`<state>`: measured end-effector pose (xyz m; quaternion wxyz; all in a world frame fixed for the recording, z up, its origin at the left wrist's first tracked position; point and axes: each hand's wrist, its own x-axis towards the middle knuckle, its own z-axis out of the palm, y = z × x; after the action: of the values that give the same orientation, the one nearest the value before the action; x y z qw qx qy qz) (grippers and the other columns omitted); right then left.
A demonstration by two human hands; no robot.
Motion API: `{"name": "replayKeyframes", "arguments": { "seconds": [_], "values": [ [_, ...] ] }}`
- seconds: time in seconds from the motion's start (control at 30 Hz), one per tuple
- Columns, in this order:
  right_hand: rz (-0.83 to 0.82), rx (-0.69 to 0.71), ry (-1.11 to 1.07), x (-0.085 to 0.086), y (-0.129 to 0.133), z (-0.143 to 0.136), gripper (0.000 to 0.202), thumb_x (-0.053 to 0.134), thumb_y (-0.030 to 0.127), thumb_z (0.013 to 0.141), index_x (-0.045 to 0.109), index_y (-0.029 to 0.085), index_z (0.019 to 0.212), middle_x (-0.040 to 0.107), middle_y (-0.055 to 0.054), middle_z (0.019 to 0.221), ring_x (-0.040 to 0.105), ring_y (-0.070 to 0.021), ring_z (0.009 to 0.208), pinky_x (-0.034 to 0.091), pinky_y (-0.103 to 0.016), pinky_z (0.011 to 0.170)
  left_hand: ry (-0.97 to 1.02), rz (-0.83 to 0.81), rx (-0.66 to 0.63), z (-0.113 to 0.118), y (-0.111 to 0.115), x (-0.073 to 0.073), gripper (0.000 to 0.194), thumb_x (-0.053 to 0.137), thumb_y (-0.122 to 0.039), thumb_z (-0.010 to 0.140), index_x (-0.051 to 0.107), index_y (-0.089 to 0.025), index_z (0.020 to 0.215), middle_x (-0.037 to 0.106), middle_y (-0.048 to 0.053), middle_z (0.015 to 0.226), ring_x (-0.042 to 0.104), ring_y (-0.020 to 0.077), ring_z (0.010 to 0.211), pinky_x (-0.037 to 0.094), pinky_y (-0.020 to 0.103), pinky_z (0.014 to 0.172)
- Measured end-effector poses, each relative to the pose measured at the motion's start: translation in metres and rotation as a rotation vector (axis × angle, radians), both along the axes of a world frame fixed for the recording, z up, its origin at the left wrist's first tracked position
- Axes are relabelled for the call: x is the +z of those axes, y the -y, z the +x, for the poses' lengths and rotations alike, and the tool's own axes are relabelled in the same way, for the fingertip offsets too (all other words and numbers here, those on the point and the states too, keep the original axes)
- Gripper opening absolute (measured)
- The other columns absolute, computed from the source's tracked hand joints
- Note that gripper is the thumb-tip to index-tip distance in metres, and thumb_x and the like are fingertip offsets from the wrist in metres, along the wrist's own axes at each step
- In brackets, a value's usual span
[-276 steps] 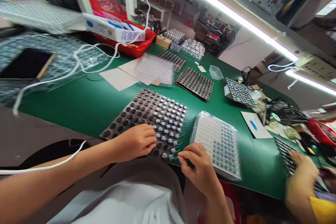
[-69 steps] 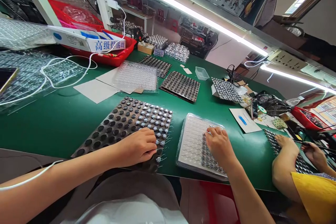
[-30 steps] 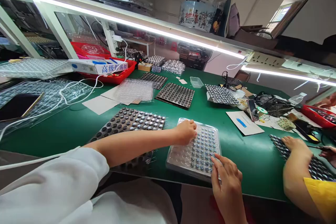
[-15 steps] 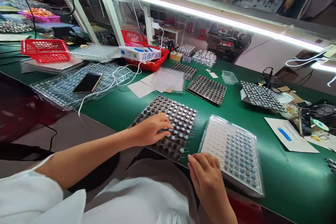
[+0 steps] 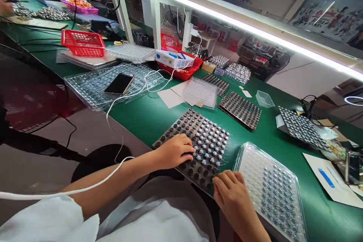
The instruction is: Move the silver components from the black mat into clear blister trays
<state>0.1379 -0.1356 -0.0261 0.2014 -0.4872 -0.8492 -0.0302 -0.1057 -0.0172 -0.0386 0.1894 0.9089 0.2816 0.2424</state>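
Observation:
A dark plate (image 5: pixel 198 176) of round holders lies before me, with several small silvery parts with thin wires standing in its right half. Over its middle is my left hand (image 5: pixel 177 151), thumb and fingertips closing around something too small to make out. My right hand (image 5: pixel 231 191) is at the plate's front right corner, its fingers curled and pinched together; what they hold, if anything, is hidden. Just right of that hand sits a clear plastic tray (image 5: pixel 249 162), its right part filled with rows of similar round parts.
Behind lie another dark plate (image 5: pixel 240 110), an empty clear box (image 5: pixel 265 99) and a clear sheet tray (image 5: pixel 200 91). A phone (image 5: pixel 119 83) rests on plastic trays at left, beside a white cable. A red basket (image 5: pixel 83 43) is farther back. At far left shows another person's hand (image 5: pixel 5 6).
The view has turned, shifting the table contents. A part at the dark plate's front right corner no longer shows there, and my right hand is now at that corner.

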Motion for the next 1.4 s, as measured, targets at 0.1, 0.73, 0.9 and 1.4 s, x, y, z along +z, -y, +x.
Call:
{"name": "replayKeyframes", "arguments": {
  "seconds": [0.1, 0.73, 0.9, 1.4],
  "values": [
    [-0.032, -0.042, -0.1, 0.01, 0.012, -0.003, 0.015, 0.05, 0.009, 0.084, 0.06, 0.02, 0.085, 0.06, -0.001, 0.076, 0.05, -0.0159, 0.075, 0.031, -0.033, 0.071, -0.032, -0.017, -0.041, 0.008, -0.004, 0.003, 0.015, 0.058, -0.029, 0.087, 0.068, -0.019, 0.092, 0.063, 0.005, 0.09, 0.052, 0.0185, 0.09, 0.04, 0.031, 0.085],
    [-0.116, -0.571, 0.234, 0.019, -0.026, 0.205, 0.02, 0.05, 0.021, 0.088, 0.069, 0.02, 0.085, 0.066, -0.004, 0.082, 0.058, -0.0157, 0.079, 0.034, -0.028, 0.07, -0.155, -0.13, 0.025, 0.021, -0.015, 0.0, 0.016, 0.052, -0.032, 0.082, 0.062, -0.02, 0.08, 0.063, 0.003, 0.084, 0.058, 0.0171, 0.079, 0.045, 0.024, 0.071],
    [-0.098, -0.453, 0.374, 0.021, -0.028, 0.201, 0.021, 0.049, 0.019, 0.09, 0.069, 0.02, 0.083, 0.064, -0.003, 0.078, 0.055, -0.0145, 0.078, 0.029, -0.029, 0.068, -0.059, -0.005, -0.014, 0.023, -0.009, 0.002, 0.015, 0.05, -0.024, 0.084, 0.064, -0.019, 0.084, 0.064, 0.004, 0.084, 0.057, 0.0164, 0.08, 0.046, 0.025, 0.075],
    [0.126, -0.441, -0.05, 0.027, 0.044, 0.174, 0.029, 0.052, 0.021, 0.09, 0.059, 0.021, 0.118, 0.065, -0.006, 0.098, 0.06, -0.0185, 0.092, 0.045, -0.034, 0.079, 0.289, 0.17, 0.078, 0.107, -0.011, 0.045, 0.016, 0.05, -0.021, 0.088, 0.065, -0.016, 0.087, 0.066, 0.004, 0.083, 0.059, 0.0151, 0.081, 0.046, 0.028, 0.08]
  ]
}}
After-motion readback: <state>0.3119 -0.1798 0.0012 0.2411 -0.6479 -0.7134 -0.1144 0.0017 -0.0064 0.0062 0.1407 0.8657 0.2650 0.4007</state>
